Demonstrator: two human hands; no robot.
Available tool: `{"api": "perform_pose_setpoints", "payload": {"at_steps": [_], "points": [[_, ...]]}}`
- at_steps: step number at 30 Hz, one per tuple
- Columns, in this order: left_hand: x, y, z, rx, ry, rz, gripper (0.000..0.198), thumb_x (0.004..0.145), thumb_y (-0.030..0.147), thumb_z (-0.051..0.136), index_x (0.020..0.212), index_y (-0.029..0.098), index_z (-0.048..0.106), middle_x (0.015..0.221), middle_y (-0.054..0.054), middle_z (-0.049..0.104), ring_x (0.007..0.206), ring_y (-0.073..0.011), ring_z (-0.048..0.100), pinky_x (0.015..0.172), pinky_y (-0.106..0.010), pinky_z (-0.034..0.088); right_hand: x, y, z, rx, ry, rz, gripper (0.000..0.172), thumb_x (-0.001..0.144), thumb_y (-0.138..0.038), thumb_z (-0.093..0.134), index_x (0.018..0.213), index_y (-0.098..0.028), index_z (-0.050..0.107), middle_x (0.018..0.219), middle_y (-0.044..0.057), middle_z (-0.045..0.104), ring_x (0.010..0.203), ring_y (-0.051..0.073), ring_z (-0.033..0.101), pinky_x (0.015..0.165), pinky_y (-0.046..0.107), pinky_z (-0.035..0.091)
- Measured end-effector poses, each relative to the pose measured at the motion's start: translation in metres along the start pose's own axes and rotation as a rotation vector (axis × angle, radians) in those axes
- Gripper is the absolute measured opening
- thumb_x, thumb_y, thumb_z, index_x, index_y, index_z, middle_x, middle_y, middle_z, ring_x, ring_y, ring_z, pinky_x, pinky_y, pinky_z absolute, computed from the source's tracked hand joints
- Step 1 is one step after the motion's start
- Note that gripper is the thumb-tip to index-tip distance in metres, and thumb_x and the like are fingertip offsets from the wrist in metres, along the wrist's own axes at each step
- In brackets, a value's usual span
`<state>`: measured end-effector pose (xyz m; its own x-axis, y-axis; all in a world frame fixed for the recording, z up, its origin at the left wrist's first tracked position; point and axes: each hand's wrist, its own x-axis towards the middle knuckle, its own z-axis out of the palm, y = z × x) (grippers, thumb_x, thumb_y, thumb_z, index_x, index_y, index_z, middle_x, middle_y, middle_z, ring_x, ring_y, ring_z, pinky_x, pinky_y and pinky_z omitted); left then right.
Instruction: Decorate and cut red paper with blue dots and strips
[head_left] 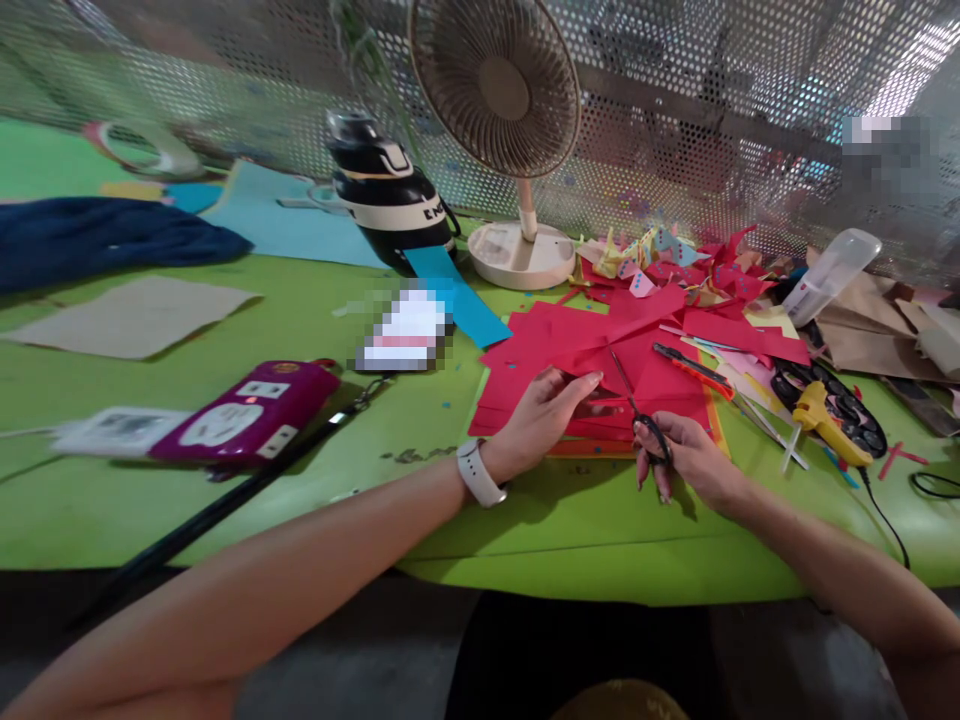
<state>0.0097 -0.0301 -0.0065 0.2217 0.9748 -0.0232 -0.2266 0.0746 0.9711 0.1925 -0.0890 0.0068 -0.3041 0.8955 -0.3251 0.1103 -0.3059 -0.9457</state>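
Observation:
My left hand, with a white watch on its wrist, pinches the edge of a red paper sheet lying on a stack of red sheets. My right hand has its fingers through the black handles of a pair of scissors. The scissor blades point away from me over the red paper, just right of my left fingertips.
A desk fan and a black helmet stand at the back of the green table. A magenta power strip lies at the left. A yellow glue gun, an orange cutter, paper scraps and brown paper sit at the right.

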Motion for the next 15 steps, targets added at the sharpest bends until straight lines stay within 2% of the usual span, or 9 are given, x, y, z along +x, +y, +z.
{"api": "perform_pose_setpoints", "payload": {"at_steps": [4, 6, 8, 11, 13, 15], "points": [[0.011, 0.005, -0.005, -0.158, 0.047, 0.049, 0.032, 0.063, 0.042, 0.079, 0.059, 0.019, 0.057, 0.058, 0.001, 0.060, 0.076, -0.0243, 0.072, 0.069, -0.035, 0.061, -0.001, -0.014, -0.016, -0.169, -0.063, 0.071, 0.056, 0.067, -0.070, 0.072, 0.080, -0.018, 0.055, 0.064, 0.002, 0.070, 0.036, 0.007, 0.052, 0.037, 0.022, 0.045], [0.017, 0.005, -0.009, -0.173, 0.099, 0.061, 0.030, 0.061, 0.039, 0.079, 0.059, 0.018, 0.057, 0.059, 0.002, 0.061, 0.071, -0.0219, 0.071, 0.068, -0.035, 0.061, -0.001, -0.023, -0.032, -0.311, -0.020, 0.050, 0.051, 0.066, -0.065, 0.075, 0.077, -0.018, 0.058, 0.067, 0.003, 0.070, 0.041, 0.008, 0.053, 0.040, 0.023, 0.046], [0.021, 0.005, -0.014, -0.156, 0.135, 0.052, 0.028, 0.058, 0.034, 0.079, 0.059, 0.018, 0.056, 0.058, 0.003, 0.061, 0.062, -0.0178, 0.068, 0.065, -0.033, 0.059, 0.000, -0.031, -0.053, -0.480, 0.153, -0.048, 0.043, 0.069, -0.058, 0.075, 0.079, -0.019, 0.061, 0.069, 0.003, 0.070, 0.049, 0.012, 0.058, 0.044, 0.025, 0.047], [0.024, 0.005, -0.019, -0.146, 0.125, 0.055, 0.026, 0.055, 0.028, 0.077, 0.058, 0.018, 0.053, 0.054, 0.005, 0.059, 0.054, -0.0130, 0.062, 0.058, -0.028, 0.056, 0.003, -0.040, -0.087, -0.924, 0.583, -0.165, 0.026, 0.074, -0.044, 0.072, 0.082, -0.021, 0.065, 0.078, 0.006, 0.072, 0.071, 0.021, 0.066, 0.056, 0.028, 0.046], [0.024, 0.007, -0.021, -0.128, 0.082, 0.065, 0.025, 0.056, 0.027, 0.077, 0.057, 0.018, 0.053, 0.052, 0.005, 0.057, 0.053, -0.0117, 0.059, 0.056, -0.026, 0.055, 0.005, -0.043, -0.105, -1.184, 0.769, -0.108, 0.024, 0.076, -0.043, 0.069, 0.086, -0.021, 0.067, 0.087, 0.009, 0.074, 0.084, 0.027, 0.068, 0.063, 0.032, 0.044], [0.023, 0.008, -0.021, -0.114, 0.055, 0.081, 0.026, 0.057, 0.028, 0.076, 0.055, 0.019, 0.052, 0.049, 0.007, 0.053, 0.050, -0.0104, 0.055, 0.055, -0.025, 0.055, 0.008, -0.043, -0.118, -1.301, 0.836, -0.019, 0.028, 0.079, -0.045, 0.065, 0.091, -0.020, 0.068, 0.090, 0.011, 0.074, 0.086, 0.029, 0.068, 0.065, 0.033, 0.042]]}}
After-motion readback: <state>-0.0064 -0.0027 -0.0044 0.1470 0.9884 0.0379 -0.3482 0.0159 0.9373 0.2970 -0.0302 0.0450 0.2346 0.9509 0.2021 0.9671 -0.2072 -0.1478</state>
